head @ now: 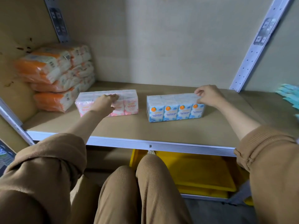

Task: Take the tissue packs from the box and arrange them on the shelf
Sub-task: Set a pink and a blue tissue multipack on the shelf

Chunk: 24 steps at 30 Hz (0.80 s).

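Observation:
Two multipacks of mini tissues stand on the brown shelf board (161, 128). The pink pack (129, 102) is left of centre, and my left hand (106, 102) lies over its top and front, gripping it. The blue pack (171, 109) stands to the right, and my right hand (208, 96) pinches its top right corner. Both packs rest on the board, a gap between them. The box is not in view.
Orange-and-white tissue bundles (55, 78) are stacked at the shelf's back left. Teal packaging (289, 96) shows at the right edge. White metal uprights (257, 46) frame the shelf. A yellow bin (197, 172) sits below the shelf, behind my knees.

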{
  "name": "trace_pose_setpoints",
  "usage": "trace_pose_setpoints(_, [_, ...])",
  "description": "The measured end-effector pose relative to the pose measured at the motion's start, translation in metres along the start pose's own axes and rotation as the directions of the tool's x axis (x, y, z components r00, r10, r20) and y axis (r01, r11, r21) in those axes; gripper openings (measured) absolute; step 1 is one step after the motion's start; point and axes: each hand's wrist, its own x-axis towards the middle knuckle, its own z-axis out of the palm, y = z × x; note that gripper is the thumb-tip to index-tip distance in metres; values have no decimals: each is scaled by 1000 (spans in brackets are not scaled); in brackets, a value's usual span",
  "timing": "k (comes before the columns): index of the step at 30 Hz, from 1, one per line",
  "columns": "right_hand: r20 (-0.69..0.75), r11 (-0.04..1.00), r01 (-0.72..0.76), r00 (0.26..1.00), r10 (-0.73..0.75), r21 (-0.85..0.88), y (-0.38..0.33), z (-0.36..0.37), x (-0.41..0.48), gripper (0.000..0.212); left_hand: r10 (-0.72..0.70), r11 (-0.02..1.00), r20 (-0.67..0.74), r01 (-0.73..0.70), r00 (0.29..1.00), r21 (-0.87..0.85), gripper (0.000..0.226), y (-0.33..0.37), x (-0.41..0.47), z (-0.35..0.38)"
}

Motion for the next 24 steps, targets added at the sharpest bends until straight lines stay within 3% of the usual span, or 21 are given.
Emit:
trace_pose_setpoints(3, [142,961,236,966,-215,-146,-33,11,-7,42,21,999,-7,-21,1000,26,58,0,1,-3])
trace_pose_setpoints(6, [290,915,314,927,-238,-253,-46,31,-8,49,21,995,-55,-16,998,100,55,3,1,-3])
trace_pose_setpoints(11, [190,915,292,950,-246,-277,-44,49,-1,51,-128,982,-69,136,989,129,48,2,3,6])
trace_pose_setpoints(24, [41,955,199,980,-195,-221,-83,98,70,39,-54,997,-161,44,986,-69,51,-35,98,26])
